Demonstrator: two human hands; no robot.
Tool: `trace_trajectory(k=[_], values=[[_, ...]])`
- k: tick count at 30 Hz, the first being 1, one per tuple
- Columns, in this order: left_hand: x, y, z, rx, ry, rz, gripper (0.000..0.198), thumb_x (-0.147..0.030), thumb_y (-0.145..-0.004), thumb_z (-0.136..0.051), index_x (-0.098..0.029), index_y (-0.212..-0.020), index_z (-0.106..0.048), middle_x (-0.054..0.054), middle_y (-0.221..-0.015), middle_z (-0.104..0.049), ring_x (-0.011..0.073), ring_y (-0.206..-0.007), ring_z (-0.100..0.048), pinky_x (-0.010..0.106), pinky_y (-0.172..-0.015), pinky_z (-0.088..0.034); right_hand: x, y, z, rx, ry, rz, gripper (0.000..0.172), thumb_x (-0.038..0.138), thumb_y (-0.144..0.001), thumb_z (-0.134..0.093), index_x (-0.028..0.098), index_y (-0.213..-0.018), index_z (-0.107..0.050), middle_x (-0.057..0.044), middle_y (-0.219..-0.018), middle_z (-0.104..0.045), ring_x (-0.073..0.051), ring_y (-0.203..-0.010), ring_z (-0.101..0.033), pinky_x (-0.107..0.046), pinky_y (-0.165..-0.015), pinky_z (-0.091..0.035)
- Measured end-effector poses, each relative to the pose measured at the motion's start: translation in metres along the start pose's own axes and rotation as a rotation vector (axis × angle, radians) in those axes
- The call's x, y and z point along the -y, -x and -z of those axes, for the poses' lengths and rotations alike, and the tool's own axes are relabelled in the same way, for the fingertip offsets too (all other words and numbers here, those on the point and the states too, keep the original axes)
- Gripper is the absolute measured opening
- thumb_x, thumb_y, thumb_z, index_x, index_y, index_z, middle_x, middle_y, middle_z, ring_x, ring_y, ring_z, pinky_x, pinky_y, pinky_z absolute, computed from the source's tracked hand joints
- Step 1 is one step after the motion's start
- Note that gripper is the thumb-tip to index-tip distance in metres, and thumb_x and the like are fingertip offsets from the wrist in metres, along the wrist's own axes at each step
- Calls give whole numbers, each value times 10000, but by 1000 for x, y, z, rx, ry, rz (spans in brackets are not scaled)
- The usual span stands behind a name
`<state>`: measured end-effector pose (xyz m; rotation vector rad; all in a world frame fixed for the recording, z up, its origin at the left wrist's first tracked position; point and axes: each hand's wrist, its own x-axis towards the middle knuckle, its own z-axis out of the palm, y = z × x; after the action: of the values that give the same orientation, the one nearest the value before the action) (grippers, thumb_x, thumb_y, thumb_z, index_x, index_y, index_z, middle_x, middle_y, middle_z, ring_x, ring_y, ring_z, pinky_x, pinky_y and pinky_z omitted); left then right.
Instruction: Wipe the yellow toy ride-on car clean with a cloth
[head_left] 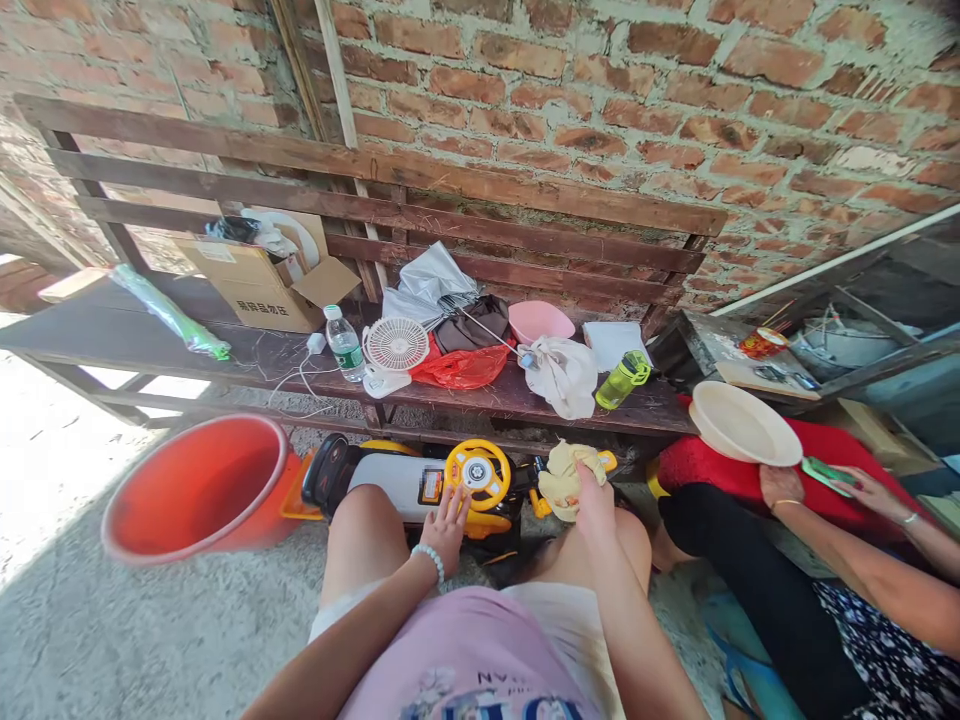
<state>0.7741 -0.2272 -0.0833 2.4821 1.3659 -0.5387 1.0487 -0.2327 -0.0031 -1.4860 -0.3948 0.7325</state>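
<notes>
Fingers spread, my left hand (446, 528) rests at the lower left rim of a yellow steering wheel (500, 497) and holds nothing. The wheel belongs to a white, black and yellow ride-on toy (386, 480) beyond my knees. In my right hand (594, 502) is a crumpled pale yellow cloth (561, 483), pinched near its right side and hanging over the toy's right end. The cloth partly hides the yellow parts behind it.
A large orange tub (206, 490) stands at the left. Behind the toy, a dark bench (480, 395) bears a box, water bottle, small fan, bags and a green bottle (624, 380). At the right sits a person with a plate (744, 425) and a green object.
</notes>
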Motion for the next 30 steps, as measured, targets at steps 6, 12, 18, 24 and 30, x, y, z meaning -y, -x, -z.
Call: trace_trajectory(k=[6,12,18,24,30], values=[[0,0,2,-13,5,-15,1064,-236,-804,-645,-178,-1661,-16,118,-1739,49,353,-1611,4,552,-1193,-349,-6,20,-53,245,563,559,601,280,-778,-618,178,-1370,-625,-151,-1450,-605,-344,-1410,-488,-526,-1198,-377],[9,1,-3,-46,35,-36,1045,-216,-811,-606,-225,-1658,6,81,-1746,22,354,-1610,21,593,-1180,-355,-100,18,-71,376,829,295,720,232,-764,-579,177,-1478,-503,-163,-1593,-448,-368,-1532,-316,-572,-1259,-266],[6,1,-4,-37,11,-22,1047,-198,-806,-606,-211,-1660,0,89,-1745,21,345,-1612,15,578,-1165,-382,-130,6,-49,333,667,197,605,265,-806,-469,189,-1396,-577,-123,-1448,-623,-273,-1411,-515,-460,-1239,-343],[4,5,6,-21,-19,-24,1007,-197,-816,-590,-181,-1664,-47,97,-1744,16,337,-1614,-10,556,-1156,-396,-139,29,-32,390,662,275,594,243,-787,-481,214,-1369,-598,-99,-1426,-645,-245,-1415,-516,-447,-1231,-352],[5,6,12,-15,-5,-24,1018,-214,-804,-602,-174,-1666,-63,102,-1742,22,346,-1612,-8,549,-1159,-399,-116,27,-38,371,693,221,502,255,-752,-516,218,-1221,-691,-125,-1275,-722,-299,-1262,-636,-431,-1150,-447]])
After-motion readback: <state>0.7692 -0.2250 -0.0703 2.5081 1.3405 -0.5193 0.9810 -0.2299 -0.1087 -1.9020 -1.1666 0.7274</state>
